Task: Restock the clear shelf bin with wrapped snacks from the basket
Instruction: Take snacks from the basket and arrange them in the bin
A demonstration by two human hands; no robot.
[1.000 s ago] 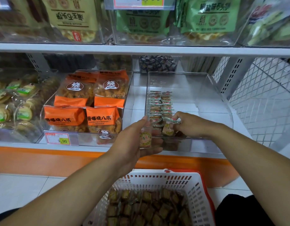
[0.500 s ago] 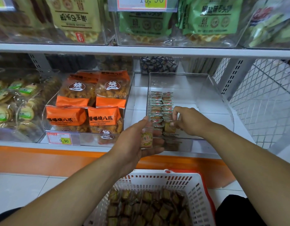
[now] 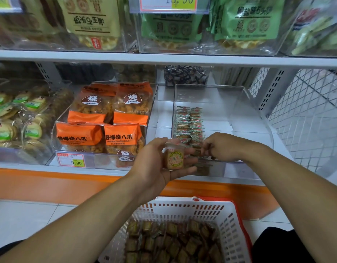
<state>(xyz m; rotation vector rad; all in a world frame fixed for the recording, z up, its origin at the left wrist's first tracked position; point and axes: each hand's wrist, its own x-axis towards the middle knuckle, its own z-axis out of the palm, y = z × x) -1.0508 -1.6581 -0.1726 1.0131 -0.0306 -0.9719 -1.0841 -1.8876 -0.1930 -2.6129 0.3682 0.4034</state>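
**Left grip on a snack, right grip at the bin rows**

Left hand (image 3: 156, 164) has its grip curled round one wrapped snack (image 3: 174, 158), thumb on top, fingers under, held just in front of the clear bin (image 3: 258, 118). Right hand (image 3: 220, 147) reaches over the bin's front edge, fingers curled at the near end of the stacked snacks (image 3: 190, 124); can't tell if that grip has hold of one.

Nearest: white basket (image 3: 182, 207) with red rim, low in view, full of brown wrapped snacks (image 3: 173, 242). Past it the orange shelf edge, then the bin on the shelf, two neat rows against its left wall. Left of the bin, orange bags (image 3: 107, 118) in another clear bin, price tag (image 3: 72, 160) in front. Farthest: green bags (image 3: 253, 18) on the upper shelf.
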